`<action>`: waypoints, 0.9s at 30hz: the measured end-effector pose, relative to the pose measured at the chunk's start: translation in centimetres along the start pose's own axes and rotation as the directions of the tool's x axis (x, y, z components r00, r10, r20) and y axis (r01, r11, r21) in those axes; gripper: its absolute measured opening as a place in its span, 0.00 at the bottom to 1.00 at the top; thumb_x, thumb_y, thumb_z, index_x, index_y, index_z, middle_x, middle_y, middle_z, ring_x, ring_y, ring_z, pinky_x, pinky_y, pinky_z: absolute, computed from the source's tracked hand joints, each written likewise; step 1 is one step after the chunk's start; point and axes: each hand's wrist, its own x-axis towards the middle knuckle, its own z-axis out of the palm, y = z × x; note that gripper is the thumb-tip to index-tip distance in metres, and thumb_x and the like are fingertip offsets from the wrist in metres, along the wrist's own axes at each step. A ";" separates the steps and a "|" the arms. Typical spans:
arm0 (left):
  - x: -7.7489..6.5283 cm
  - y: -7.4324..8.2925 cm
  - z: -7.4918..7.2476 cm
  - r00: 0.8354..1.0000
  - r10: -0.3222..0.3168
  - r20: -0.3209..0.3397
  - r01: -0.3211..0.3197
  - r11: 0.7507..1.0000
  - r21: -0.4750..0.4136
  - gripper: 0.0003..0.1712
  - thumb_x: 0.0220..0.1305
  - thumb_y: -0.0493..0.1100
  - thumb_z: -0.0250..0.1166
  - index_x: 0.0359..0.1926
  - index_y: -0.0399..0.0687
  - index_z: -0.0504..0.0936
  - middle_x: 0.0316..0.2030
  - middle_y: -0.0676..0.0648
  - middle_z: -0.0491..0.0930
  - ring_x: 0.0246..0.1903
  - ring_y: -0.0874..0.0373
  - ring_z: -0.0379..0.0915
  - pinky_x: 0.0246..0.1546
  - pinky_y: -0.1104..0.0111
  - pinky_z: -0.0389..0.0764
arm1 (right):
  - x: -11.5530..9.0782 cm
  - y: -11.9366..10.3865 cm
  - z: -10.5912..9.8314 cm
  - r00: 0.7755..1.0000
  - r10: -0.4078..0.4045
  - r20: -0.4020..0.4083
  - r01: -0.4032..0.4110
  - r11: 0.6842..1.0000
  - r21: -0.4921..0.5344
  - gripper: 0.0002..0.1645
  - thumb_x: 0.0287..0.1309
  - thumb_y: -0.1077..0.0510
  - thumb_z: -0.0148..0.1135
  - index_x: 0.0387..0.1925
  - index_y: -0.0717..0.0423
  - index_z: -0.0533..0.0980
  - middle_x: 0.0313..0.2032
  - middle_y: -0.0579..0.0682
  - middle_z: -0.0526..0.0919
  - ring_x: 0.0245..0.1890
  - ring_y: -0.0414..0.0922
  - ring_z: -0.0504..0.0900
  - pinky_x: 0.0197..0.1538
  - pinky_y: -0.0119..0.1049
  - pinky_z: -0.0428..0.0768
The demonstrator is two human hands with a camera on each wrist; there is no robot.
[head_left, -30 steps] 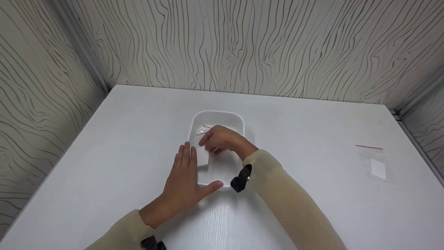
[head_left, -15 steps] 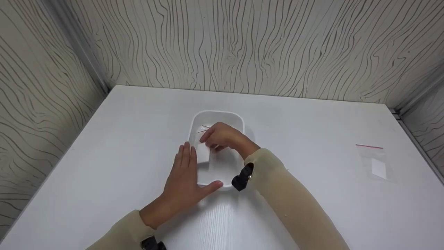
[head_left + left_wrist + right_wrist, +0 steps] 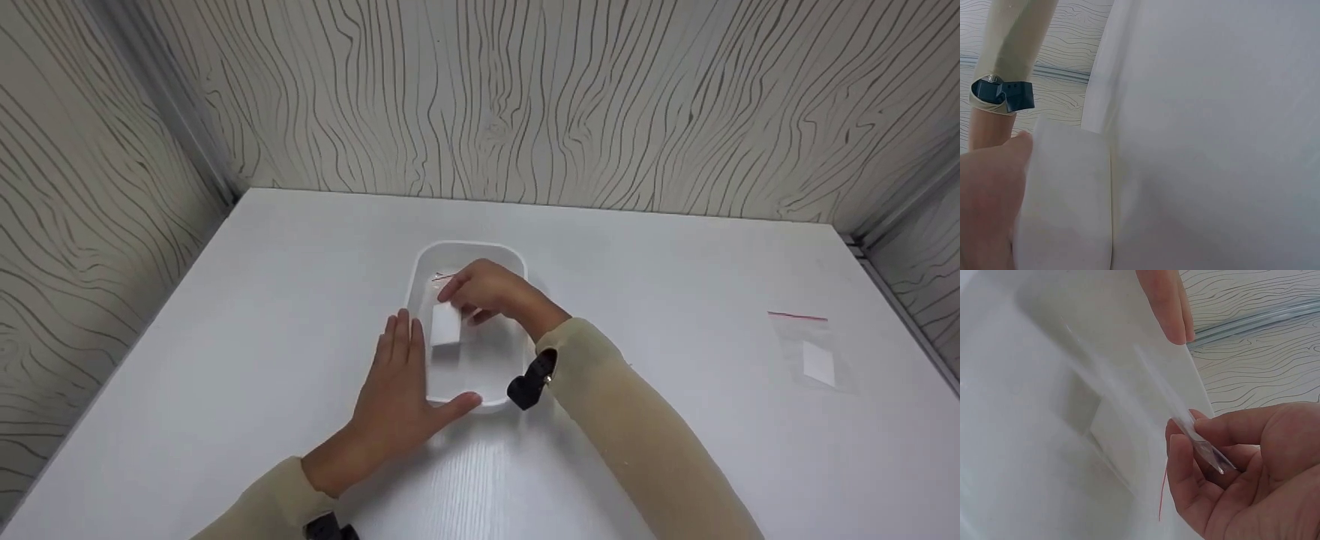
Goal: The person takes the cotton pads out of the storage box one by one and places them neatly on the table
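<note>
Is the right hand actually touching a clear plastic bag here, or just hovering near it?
Touching. The right wrist view shows it plainly: the right hand pinches a fold of the clear plastic bag.

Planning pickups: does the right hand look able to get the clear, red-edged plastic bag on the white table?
Probably not while the right hand pinches clear plastic over the white rounded container; the path looks free.
</note>
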 end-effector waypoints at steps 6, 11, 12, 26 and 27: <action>0.0 0.0 0.1 1.000 0.003 0.002 -0.003 1.000 0.005 0.70 0.57 0.78 0.62 0.74 0.22 0.53 0.77 0.25 0.45 0.77 0.32 0.37 0.76 0.47 0.48 | -0.2 0.0 0.0 1.000 -0.013 -0.013 0.014 1.000 0.016 0.15 0.65 0.66 0.58 0.48 0.60 0.86 0.40 0.50 0.84 0.36 0.44 0.81 0.38 0.36 0.83; 0.1 0.0 0.2 1.000 -0.009 0.013 0.008 1.000 0.011 0.70 0.57 0.79 0.61 0.75 0.23 0.52 0.77 0.26 0.44 0.78 0.33 0.36 0.76 0.48 0.47 | -0.3 0.0 -0.2 0.999 -0.031 -0.030 0.032 0.999 0.025 0.14 0.66 0.65 0.58 0.48 0.60 0.86 0.43 0.51 0.85 0.37 0.44 0.82 0.37 0.35 0.83; 0.1 0.0 0.2 1.000 -0.011 0.013 0.011 1.000 0.010 0.71 0.57 0.79 0.61 0.75 0.23 0.51 0.77 0.27 0.44 0.78 0.33 0.36 0.76 0.47 0.48 | -0.2 0.1 -0.3 0.999 -0.030 -0.034 0.031 0.999 0.024 0.14 0.66 0.64 0.58 0.48 0.59 0.86 0.43 0.51 0.85 0.37 0.44 0.82 0.37 0.35 0.83; 0.1 -0.2 0.0 1.000 -0.017 0.000 0.017 1.000 -0.010 0.70 0.56 0.76 0.64 0.75 0.22 0.52 0.77 0.26 0.45 0.77 0.32 0.37 0.75 0.47 0.50 | -0.1 0.7 -1.8 0.998 -0.048 -0.050 0.051 0.997 0.065 0.13 0.67 0.62 0.60 0.47 0.57 0.87 0.42 0.50 0.85 0.37 0.43 0.82 0.36 0.33 0.82; 0.0 -0.2 0.0 1.000 -0.018 -0.001 0.018 1.000 -0.010 0.70 0.56 0.76 0.64 0.75 0.22 0.52 0.77 0.26 0.45 0.77 0.32 0.37 0.75 0.47 0.50 | 0.0 0.8 -1.8 0.997 -0.053 -0.048 0.057 0.996 0.071 0.13 0.67 0.62 0.60 0.47 0.57 0.87 0.42 0.50 0.86 0.36 0.43 0.82 0.35 0.33 0.81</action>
